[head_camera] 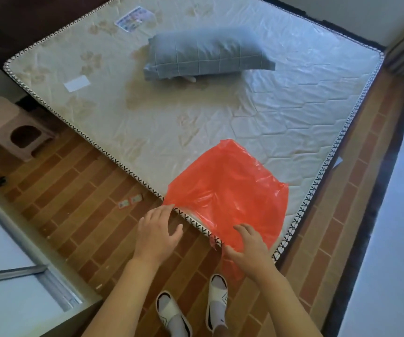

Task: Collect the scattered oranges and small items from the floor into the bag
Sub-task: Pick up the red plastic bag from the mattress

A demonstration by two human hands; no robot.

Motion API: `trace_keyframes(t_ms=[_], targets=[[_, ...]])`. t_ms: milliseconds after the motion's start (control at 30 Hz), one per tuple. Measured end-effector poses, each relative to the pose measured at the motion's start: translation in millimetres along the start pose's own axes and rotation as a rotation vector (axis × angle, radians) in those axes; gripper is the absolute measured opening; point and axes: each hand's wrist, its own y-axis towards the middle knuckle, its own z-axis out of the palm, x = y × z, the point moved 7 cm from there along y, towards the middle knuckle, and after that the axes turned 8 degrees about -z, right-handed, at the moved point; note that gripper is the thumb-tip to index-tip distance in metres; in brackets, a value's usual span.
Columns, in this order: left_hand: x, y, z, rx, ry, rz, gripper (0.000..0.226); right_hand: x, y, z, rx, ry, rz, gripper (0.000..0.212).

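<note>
Fingers of the left hand (158, 233) hang relaxed, tips touching the red bag's (230, 193) left corner; the right hand (248, 249) pinches its near edge. Lower centre, the bag lies flat over the corner of the mattress (147, 113) — a grey pillow (206, 53) sits top centre. Left of the bag, two small packets (129, 201) lie on the brick-patterned floor (74, 203) — no oranges in sight.

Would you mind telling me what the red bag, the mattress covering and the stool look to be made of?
The red bag looks like thin glossy plastic film: translucent, crinkled, with shiny creases. The mattress seems to be quilted fabric under a clear plastic wrap, judging by stitched patterns and wrinkled glare. The stool appears to be matte moulded plastic, pinkish and one-piece.
</note>
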Motion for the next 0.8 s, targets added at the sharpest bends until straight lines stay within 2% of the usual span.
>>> trace_keyframes(t_ms=[167, 400, 700, 800], targets=[[19, 10, 59, 0.108, 0.071, -0.019, 0.070, -37, 23, 40, 0.092, -0.032, 0.041, 0.073], [36, 25, 107, 0.140, 0.038, -0.081, 0.065, -69, 42, 89, 0.159, -0.045, 0.090, 0.073], [45, 66, 131, -0.013, -0.034, -0.024, 0.047, -111, 48, 130, 0.165, -0.013, 0.137, 0.063], [52, 84, 143, -0.002, 0.000, -0.043, 0.051, -112, 61, 135, 0.119, -0.015, 0.108, 0.059]])
